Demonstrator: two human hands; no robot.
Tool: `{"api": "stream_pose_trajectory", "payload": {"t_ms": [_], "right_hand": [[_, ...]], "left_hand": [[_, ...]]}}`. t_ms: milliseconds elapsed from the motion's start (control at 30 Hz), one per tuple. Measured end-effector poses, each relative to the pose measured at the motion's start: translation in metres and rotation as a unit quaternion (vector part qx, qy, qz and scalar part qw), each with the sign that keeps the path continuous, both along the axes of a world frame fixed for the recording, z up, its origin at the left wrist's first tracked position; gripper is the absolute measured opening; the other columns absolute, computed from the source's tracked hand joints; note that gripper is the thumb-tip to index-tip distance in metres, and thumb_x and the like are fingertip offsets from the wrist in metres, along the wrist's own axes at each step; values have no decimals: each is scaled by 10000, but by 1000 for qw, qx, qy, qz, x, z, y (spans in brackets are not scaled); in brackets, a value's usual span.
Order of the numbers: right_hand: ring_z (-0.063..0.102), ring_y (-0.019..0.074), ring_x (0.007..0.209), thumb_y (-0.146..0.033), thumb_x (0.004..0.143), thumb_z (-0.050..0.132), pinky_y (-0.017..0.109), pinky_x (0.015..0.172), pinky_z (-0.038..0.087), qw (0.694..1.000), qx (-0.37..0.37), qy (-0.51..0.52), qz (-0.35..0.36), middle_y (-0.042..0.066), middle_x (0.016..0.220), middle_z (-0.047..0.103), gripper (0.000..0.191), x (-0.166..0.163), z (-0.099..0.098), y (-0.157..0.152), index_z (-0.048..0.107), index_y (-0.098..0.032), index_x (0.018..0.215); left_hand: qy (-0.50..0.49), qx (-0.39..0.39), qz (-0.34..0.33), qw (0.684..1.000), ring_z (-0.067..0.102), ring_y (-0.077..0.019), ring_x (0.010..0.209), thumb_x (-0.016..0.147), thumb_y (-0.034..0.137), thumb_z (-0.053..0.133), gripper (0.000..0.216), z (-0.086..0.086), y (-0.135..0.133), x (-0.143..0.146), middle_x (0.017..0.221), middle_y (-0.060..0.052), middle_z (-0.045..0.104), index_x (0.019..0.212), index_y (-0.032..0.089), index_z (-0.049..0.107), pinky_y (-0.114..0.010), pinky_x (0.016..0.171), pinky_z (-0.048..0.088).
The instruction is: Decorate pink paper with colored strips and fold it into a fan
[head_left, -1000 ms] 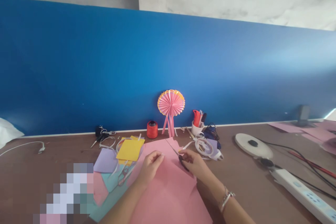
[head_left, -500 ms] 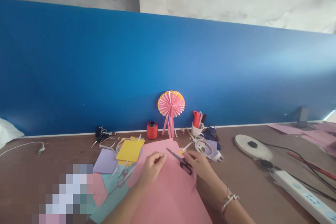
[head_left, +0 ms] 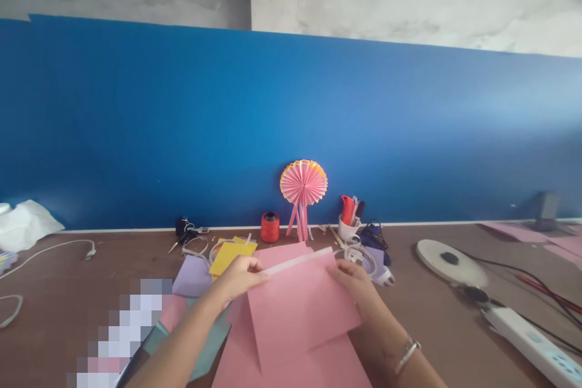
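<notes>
A sheet of pink paper (head_left: pixel 300 303) with a white strip (head_left: pixel 297 262) along its far edge is held up between my hands. My left hand (head_left: pixel 243 279) pinches its far left corner. At the far right corner, my right hand (head_left: pixel 354 279) grips the edge. More pink paper (head_left: pixel 231 364) lies beneath it on the table. Just past my left hand are yellow paper (head_left: pixel 231 254) and lilac paper (head_left: pixel 191 276). No scissors show now; the raised sheet covers the spot where they lay.
A pink pleated paper rosette (head_left: pixel 304 185) stands against the blue partition (head_left: pixel 182 121), between a red thread spool (head_left: pixel 270 228) and a white cup (head_left: pixel 348 229) of pens. To the right lie a round white lidlike disc (head_left: pixel 431 257), a power strip (head_left: pixel 531 339) and cables.
A pink sheet with a white edge strip has come up into both hands. My left hand has moved left, and the scissors have gone from sight. The view has shifted slightly.
</notes>
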State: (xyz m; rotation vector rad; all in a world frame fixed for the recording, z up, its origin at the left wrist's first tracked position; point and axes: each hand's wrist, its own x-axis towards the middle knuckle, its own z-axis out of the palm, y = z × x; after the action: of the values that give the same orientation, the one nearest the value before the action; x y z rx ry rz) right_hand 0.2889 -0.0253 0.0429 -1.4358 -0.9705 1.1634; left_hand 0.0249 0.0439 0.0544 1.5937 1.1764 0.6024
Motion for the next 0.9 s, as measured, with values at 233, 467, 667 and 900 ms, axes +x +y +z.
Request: {"api": "stream_pose_trajectory", "payload": {"t_ms": [233, 467, 667, 900], "right_hand": [[615, 205, 661, -431, 632, 629, 300, 595, 468, 989, -19, -149, 12, 67, 720, 664, 322, 8, -3, 0, 635, -143, 777], [559, 227, 1026, -308, 762, 538, 355, 903, 416, 878, 211, -401, 153, 103, 1072, 643, 282, -53, 23, 10, 655, -197, 993], [572, 140, 682, -231, 776, 469, 225, 639, 418, 888, 128, -364, 251, 24, 719, 661, 200, -101, 22, 26, 650, -165, 720], [493, 106, 599, -167, 726, 429, 195, 540, 338, 900, 95, -354, 238, -13, 621, 591, 183, -101, 21, 33, 573, -161, 614]], "left_hand": [[-152, -93, 101, 979, 555, -167, 702, 630, 398, 676, 279, -23, -28, -10, 713, -21, 643, 754, 149, 645, -254, 670, 370], [-177, -19, 64, 982, 456, -110, 581, 620, 362, 684, 226, -31, -29, 3, 600, 27, 546, 664, 151, 618, -215, 564, 327], [-194, -27, 106, 975, 277, -66, 467, 661, 495, 633, 355, -38, -35, 0, 487, 71, 359, 611, 150, 564, -207, 459, 197], [-243, -72, 134, 958, 269, -66, 448, 691, 632, 535, 485, -52, -32, -4, 491, 78, 321, 560, 183, 406, -208, 438, 197]]}}
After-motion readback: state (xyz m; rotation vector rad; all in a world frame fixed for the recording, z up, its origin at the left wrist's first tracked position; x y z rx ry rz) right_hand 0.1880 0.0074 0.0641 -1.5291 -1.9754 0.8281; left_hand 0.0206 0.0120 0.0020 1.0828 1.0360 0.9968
